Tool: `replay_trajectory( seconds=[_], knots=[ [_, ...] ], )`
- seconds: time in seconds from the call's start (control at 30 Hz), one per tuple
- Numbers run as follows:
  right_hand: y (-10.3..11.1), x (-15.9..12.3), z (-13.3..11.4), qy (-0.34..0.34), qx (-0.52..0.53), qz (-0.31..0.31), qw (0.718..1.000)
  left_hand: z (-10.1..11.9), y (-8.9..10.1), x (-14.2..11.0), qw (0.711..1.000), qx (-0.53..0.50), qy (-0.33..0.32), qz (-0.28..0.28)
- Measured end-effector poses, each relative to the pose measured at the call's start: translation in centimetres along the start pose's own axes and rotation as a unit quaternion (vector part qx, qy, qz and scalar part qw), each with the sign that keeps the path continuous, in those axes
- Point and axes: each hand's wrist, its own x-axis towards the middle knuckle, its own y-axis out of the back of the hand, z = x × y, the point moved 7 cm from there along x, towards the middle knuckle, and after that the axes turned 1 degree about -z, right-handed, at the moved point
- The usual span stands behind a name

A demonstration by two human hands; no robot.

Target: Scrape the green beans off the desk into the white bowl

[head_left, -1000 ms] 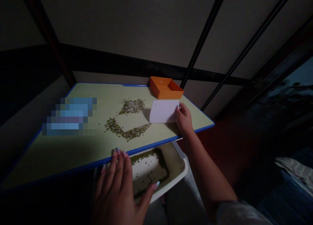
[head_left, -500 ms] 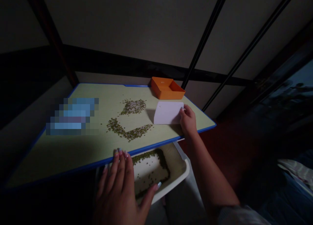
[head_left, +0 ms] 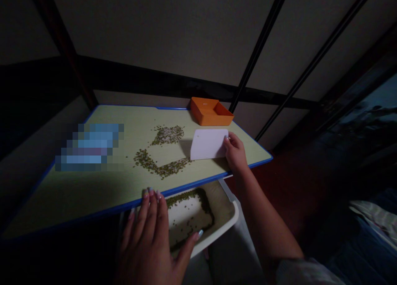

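Note:
Between the thumb and fingers of my right hand [head_left: 235,152] is a white plastic scraper [head_left: 208,144], standing on edge on the pale table [head_left: 108,185]. Its left lower corner touches the end of a curved line of small green beans [head_left: 164,169]. Behind that line lies a second heap [head_left: 168,134], where green beans are mixed with whitish bits. My left hand [head_left: 153,231] has its fingers spread, the fingertips resting at the table's blue front edge. Below the edge, partly hidden by this hand, is a white bin [head_left: 231,214] with green beans along its inside.
An orange open box [head_left: 214,113] stands at the table's back right, near the panelled wall [head_left: 173,37]. A blurred-out bluish item [head_left: 93,146] lies on the left side of the table. Dark fabric and a striped cloth [head_left: 375,219] are at the far right.
My right hand has moved the scraper slightly left, up to the end of the bean line. My left hand stays at the table edge.

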Motion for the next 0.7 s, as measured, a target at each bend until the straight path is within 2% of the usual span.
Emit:
replay_trajectory(
  seconds=[0.2,0.5,0.7],
  knots=[
    [0.12,-0.02,-0.04,-0.007,0.006,0.022,1.0,0.05,-0.05,0.0,1.0,-0.008,0.005,0.001],
    [-0.38,-0.08,-0.54,-0.01,0.025,-0.01,1.0,0.09,0.17,0.05,1.0,-0.006,0.004,0.005],
    [0.06,-0.01,-0.16,-0.015,0.041,0.013,0.999,0.08,0.03,0.12,1.0,-0.007,0.002,0.003]
  ],
)
